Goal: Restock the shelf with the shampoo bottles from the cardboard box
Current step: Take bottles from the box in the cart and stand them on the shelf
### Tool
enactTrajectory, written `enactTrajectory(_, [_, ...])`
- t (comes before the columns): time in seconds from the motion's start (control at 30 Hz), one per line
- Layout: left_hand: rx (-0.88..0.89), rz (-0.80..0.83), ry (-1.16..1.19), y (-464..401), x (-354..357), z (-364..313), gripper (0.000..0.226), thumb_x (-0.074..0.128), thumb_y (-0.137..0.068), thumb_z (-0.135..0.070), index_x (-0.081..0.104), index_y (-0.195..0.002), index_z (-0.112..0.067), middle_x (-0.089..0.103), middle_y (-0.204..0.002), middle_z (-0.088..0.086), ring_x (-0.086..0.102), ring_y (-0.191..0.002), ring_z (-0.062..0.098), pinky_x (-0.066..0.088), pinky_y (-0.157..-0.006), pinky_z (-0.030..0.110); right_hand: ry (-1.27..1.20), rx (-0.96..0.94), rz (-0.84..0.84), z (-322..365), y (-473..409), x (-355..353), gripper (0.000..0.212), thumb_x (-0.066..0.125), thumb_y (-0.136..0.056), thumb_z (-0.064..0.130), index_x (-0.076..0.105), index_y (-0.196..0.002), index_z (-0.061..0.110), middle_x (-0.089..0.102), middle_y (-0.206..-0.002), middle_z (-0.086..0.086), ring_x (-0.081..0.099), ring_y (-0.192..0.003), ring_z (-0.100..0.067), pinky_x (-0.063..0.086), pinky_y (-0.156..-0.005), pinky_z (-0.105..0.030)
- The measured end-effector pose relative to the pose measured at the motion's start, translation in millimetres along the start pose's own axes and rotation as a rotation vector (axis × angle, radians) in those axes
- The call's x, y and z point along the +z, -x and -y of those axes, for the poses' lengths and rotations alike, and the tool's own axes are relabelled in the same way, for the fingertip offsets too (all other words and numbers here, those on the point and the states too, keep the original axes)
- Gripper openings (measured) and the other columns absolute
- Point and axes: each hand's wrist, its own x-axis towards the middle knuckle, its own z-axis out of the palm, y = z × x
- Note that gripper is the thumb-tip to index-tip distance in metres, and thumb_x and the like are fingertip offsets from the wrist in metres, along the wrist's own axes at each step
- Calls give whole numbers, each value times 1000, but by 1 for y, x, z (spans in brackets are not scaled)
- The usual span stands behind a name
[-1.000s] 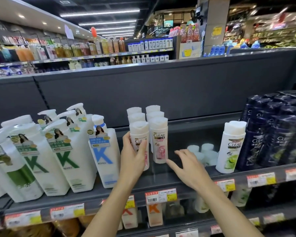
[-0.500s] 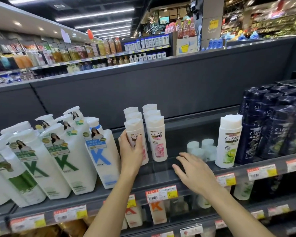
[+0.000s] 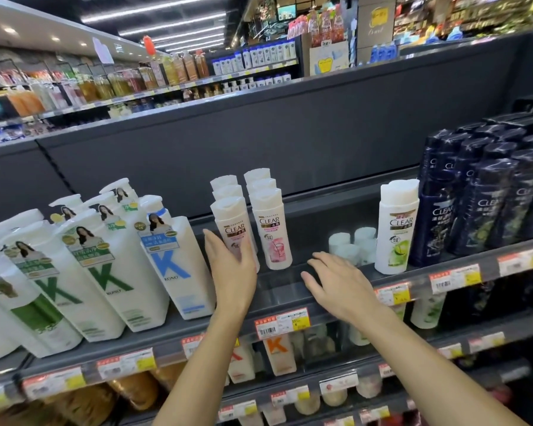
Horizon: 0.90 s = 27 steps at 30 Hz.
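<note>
On the middle shelf (image 3: 290, 295), two short rows of white pink-label shampoo bottles stand upright, three deep each. Left hand (image 3: 233, 269) wraps the lower body of the front-left bottle (image 3: 233, 229), thumb on its right side, fingers on its left side; looks like a squaring-up grip on a bottle already seated. Right hand (image 3: 340, 284) hovers over the bare shelf just right of the front-right bottle (image 3: 273, 233), fingers straight and spread, holding nothing.

Progress, judged: pink rows partly filled. Open stretch of shelf remains between them and the lone green-label bottle (image 3: 396, 229); restock not finished. Small white caps (image 3: 351, 244) sit low behind that gap.

Neighbours: large K pump bottles (image 3: 105, 272) to the left, leaning; dark blue bottles (image 3: 480, 204) packed at right.

Not visible: the cardboard box, so remaining stock cannot be counted. Contact between the left palm and the bottle is hidden by the back of the hand. The white caps may be small bottles further back, but only their tops show. Price tags (image 3: 282, 322) too blurred to read.
</note>
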Motion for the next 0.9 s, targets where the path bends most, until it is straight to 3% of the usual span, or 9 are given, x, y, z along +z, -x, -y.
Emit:
enactTrajectory(0.13, [183,-22,-72,46,-2,-1,69,59,-93,-22,21,-151,-22,22,-159,-1,20,-147,12,25,-119,38,-45,13,-16,2,6,-3,51,37,-101,48,49,-140,16,49,-146,-2,43,-135,-18,33,-113,-35])
enactTrajectory(0.2, [336,37,-39,74,0,-6,56,60,-92,-14,37,-143,-14,36,-150,1,32,-141,10,30,-115,30,-83,27,-78,2,20,-7,48,42,-99,46,52,-135,15,55,-138,-3,48,-129,-19,36,-107,-33])
enactTrajectory(0.3, [552,303,18,110,14,-14,35,60,-91,-7,54,-124,-11,57,-123,0,51,-116,5,38,-102,15,-146,56,-146,-7,60,-15,44,43,-95,44,58,-122,13,60,-120,-2,53,-113,-19,43,-97,-33])
enactTrajectory(0.37, [569,484,71,131,33,-22,26,59,-91,-8,58,-117,-14,61,-111,-5,55,-102,2,40,-91,10,-182,110,-192,-21,101,-20,39,44,-96,40,59,-120,13,60,-116,-2,53,-108,-17,43,-94,-30])
enactTrajectory(0.5, [553,844,6,185,91,-26,20,57,-92,-15,61,-112,-13,63,-107,-2,60,-98,14,48,-85,29,-170,446,-234,-65,205,-32,31,49,-100,34,59,-124,16,59,-118,1,52,-110,-13,37,-88,-20])
enactTrajectory(0.57, [521,1064,-18,224,123,-28,17,59,-91,-15,65,-106,-11,68,-104,3,63,-98,19,50,-86,33,-216,696,-215,-94,269,-32,33,50,-100,37,57,-127,18,60,-120,3,55,-112,-13,39,-87,-21])
enactTrajectory(0.7, [272,1490,32,311,177,-41,13,61,-93,-14,67,-103,-8,67,-95,5,61,-87,16,45,-71,15,-334,1159,-212,-146,396,-28,39,47,-99,44,57,-126,17,64,-120,-1,62,-105,-20,47,-80,-30])
enactTrajectory(0.8, [12,1692,27,379,217,-39,10,59,-94,-13,67,-90,-16,69,-98,11,64,-88,19,56,-78,34,-392,1433,-295,-174,472,-13,46,46,-99,47,55,-130,14,62,-125,-3,58,-113,-23,47,-87,-31])
enactTrajectory(0.9, [-161,1793,-71,447,259,-24,15,58,-94,-11,65,-83,-18,69,-94,10,65,-90,22,54,-89,46,-436,1569,-307,-208,527,16,38,47,-100,42,60,-119,12,64,-118,-7,59,-109,-25,45,-86,-32])
